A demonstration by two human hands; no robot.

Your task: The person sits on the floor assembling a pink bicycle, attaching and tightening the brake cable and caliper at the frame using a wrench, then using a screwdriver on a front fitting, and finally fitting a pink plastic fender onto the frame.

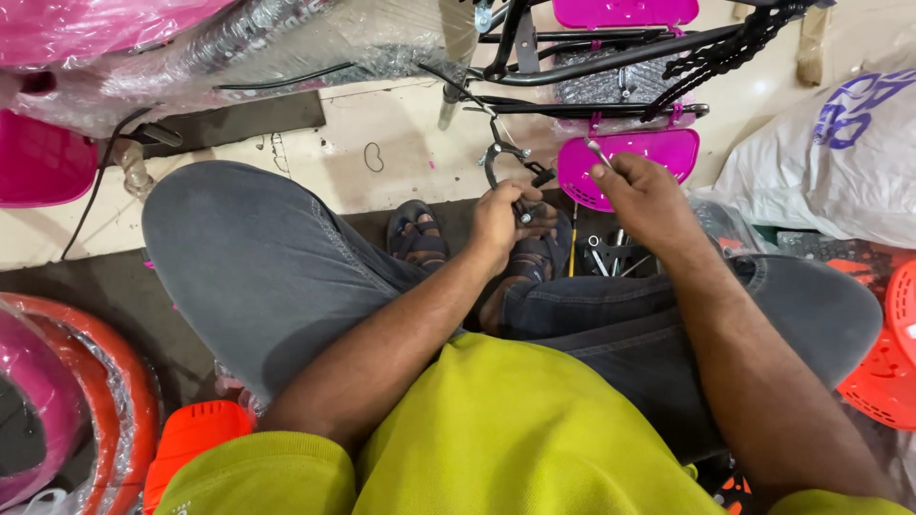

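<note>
A seated worker in a yellow-green shirt and grey trousers fits a brake to a child's bicycle on a shop floor. The left hand (498,217) is clenched around a metal caliper brake (508,164), held just below the black bicycle frame (611,59) that lies across the top of the view. The right hand (641,195) pinches a small silver tool (595,152), apparently a spanner or key, just right of the brake and in front of a magenta plastic panel (630,153).

By the look of it the job is partway: the brake is not visibly bolted to the frame, its arms hang free, and a second magenta panel (625,11) sits above the frame. Loose spanners (611,256) lie on the floor below the right hand, near the worker's sandals (420,234).

Left of the frame, bicycle parts lie bundled in clear plastic wrap (286,48). Right of the frame slumps a white sack (830,162) with purple print. Well below and left of the frame, orange-rimmed wheels (114,381) sit in clear film beside an orange plastic piece (196,439); orange plastic baskets (887,372) rest at the right edge.
</note>
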